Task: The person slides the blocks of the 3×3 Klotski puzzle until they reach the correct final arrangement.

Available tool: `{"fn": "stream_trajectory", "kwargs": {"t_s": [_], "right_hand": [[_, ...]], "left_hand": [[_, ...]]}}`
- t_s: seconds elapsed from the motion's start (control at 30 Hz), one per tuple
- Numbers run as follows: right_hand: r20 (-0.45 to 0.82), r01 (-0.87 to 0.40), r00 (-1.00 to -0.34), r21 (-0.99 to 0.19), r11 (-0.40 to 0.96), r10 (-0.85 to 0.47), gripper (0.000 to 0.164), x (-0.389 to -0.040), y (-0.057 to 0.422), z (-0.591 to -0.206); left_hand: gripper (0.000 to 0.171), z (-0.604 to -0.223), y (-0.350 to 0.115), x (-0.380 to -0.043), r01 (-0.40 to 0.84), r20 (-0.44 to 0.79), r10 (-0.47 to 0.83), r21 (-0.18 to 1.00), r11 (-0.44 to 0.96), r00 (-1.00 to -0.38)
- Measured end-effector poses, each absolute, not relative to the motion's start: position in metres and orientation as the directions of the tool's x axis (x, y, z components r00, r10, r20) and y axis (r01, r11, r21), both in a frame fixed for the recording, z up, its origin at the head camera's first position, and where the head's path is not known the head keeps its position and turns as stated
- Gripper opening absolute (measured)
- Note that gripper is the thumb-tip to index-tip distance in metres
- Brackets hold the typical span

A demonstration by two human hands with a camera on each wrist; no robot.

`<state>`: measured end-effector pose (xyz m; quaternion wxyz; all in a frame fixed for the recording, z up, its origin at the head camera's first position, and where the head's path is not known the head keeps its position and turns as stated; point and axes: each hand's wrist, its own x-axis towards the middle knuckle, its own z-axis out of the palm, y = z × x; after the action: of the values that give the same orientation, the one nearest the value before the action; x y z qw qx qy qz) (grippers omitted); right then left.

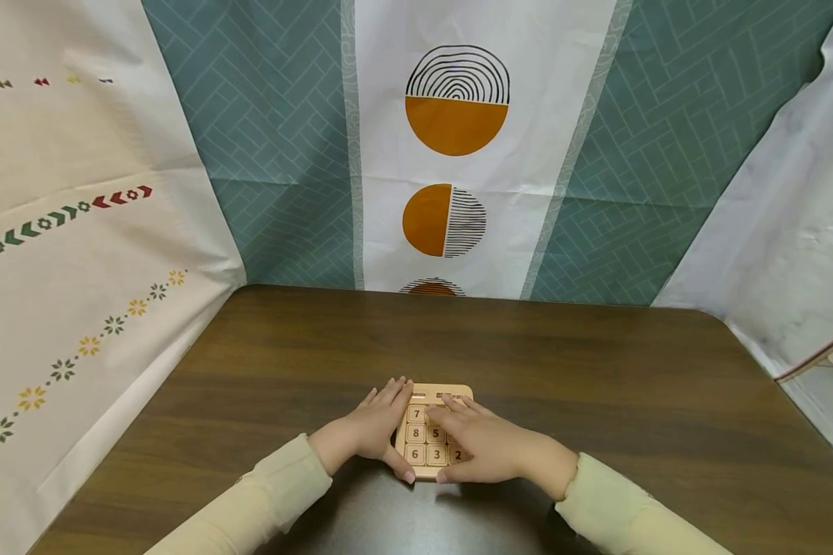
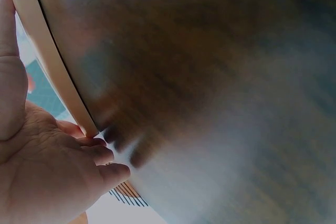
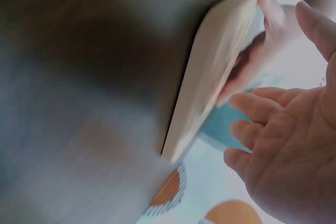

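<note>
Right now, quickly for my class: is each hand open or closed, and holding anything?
Left hand: open, touching the wooden number puzzle's left edge.
Right hand: open, over its right side, holding nothing.

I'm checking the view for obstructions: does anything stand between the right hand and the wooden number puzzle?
Nothing visible does. The right hand is over the right side of the wooden number puzzle, with no object between them. The left hand is at the puzzle's left edge, not in between.
</note>
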<state>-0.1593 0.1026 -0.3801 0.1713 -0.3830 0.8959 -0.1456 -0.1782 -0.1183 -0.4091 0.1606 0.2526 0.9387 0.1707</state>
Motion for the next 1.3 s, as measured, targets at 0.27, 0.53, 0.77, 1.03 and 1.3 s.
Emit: {"fn": "stream_trajectory", "kwargs": {"t_s": [0.27, 0.53, 0.77, 1.03, 1.3], "right_hand": [[-0.173, -0.600, -0.674, -0.439, 0.669, -0.718, 0.079, -0.158, 0.124, -0.376], [-0.166, -0.658, -0.630, -0.404, 0.635, -0.758, 0.079, -0.145, 0.125, -0.385], [-0.194, -0.680, -0.605, -0.379, 0.628, -0.772, 0.079, -0.136, 0.122, -0.389], [-0.195, -0.700, -0.620, -0.300, 0.648, -0.760, 0.077, -0.137, 0.118, -0.389], [-0.169, -0.700, -0.647, -0.256, 0.667, -0.744, 0.076, -0.148, 0.112, -0.388]], "left_hand": [[0.134, -0.410, -0.118, -0.180, 0.416, -0.228, 0.521, 0.385, 0.824, -0.822], [0.134, -0.411, -0.118, -0.179, 0.408, -0.239, 0.516, 0.384, 0.828, -0.822], [0.135, -0.412, -0.117, -0.178, 0.404, -0.232, 0.516, 0.396, 0.824, -0.825], [0.134, -0.410, -0.117, -0.179, 0.398, -0.233, 0.516, 0.412, 0.820, -0.824], [0.135, -0.410, -0.116, -0.179, 0.403, -0.230, 0.517, 0.403, 0.822, -0.824]]}}
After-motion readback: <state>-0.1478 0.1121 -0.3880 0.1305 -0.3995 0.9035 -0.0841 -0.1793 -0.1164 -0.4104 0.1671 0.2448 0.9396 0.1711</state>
